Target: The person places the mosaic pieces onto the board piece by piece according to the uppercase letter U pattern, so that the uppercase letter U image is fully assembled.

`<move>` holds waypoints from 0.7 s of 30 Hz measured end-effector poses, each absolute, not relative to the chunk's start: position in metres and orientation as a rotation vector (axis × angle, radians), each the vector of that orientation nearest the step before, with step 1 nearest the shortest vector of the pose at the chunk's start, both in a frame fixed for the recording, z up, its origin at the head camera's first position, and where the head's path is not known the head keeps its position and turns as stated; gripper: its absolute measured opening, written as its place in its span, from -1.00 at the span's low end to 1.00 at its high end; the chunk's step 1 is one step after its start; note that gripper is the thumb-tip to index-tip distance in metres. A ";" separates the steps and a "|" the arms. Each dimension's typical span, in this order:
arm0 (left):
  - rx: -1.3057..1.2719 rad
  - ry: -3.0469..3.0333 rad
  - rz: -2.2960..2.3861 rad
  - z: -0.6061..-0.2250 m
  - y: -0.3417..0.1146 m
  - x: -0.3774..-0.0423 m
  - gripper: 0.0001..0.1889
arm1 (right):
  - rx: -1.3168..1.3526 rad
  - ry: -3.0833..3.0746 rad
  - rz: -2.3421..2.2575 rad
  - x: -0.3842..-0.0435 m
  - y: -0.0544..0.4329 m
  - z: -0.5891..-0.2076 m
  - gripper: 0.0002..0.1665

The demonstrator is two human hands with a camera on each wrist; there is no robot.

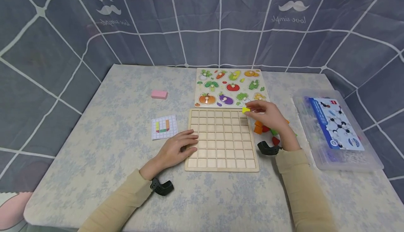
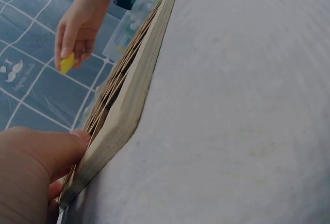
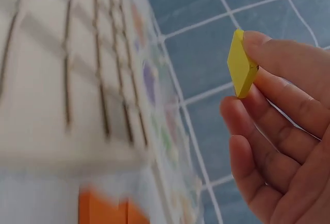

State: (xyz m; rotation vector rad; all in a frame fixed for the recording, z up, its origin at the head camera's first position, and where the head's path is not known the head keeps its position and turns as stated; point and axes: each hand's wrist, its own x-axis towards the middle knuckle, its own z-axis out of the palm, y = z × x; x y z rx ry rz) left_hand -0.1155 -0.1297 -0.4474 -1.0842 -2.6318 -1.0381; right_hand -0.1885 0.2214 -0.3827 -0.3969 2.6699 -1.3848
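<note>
Between thumb and fingertips, my right hand [image 1: 267,114] pinches a small flat yellow square tile [image 3: 239,65]. It holds the tile above the far right corner of a wooden grid board [image 1: 221,169], whose square cells hold no tiles. My left hand [image 1: 176,149] rests at the board's left edge, fingers fairly straight and fingertips on the rim; in the left wrist view its thumb [image 2: 72,149] lies along that edge. Left of the board is a pattern card [image 1: 173,132] with a gridded U shape in yellow, orange, green and red.
Orange, red and green pieces [image 1: 258,129] lie beside the board's right edge, under my right hand. A vegetable puzzle board [image 1: 199,84] lies behind the grid board. A pink block [image 1: 159,94] sits at the back left. On the right stands a clear plastic box [image 1: 344,161] with a blue-and-white booklet [image 1: 339,126].
</note>
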 end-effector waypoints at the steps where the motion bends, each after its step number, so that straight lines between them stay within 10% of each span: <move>1: -1.084 -2.631 -1.037 -0.448 -0.130 -0.116 -0.69 | -0.403 2.657 -1.409 -0.190 0.216 -0.381 -0.48; 21: -1.108 -2.620 -1.024 -0.448 -0.129 -0.116 -0.69 | -0.492 2.495 -1.651 -0.198 0.119 -0.387 -0.58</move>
